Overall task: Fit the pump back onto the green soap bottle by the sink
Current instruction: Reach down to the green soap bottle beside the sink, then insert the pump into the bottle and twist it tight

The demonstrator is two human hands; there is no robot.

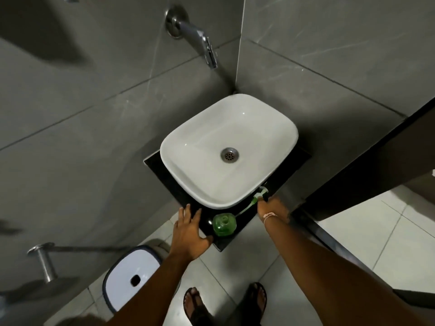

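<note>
The green soap bottle (224,224) stands upright and uncapped on the black counter (231,241), just in front of the white basin. The pump (257,196), white-headed with a pale green tube, lies on the counter to the bottle's right, its tube slanting back toward the bottle. My right hand (273,209) rests at the counter's right edge with its fingertips at the pump head; a firm hold is not visible. My left hand (190,234) lies flat, fingers spread, on the counter's left front edge, its thumb close to the bottle without holding it.
A white basin (183,147) with a metal drain fills most of the counter. A chrome spout (202,43) juts from the grey tiled wall above. A white lidded bin (134,274) stands on the floor at lower left, near a metal rail (44,260). A dark partition runs along the right.
</note>
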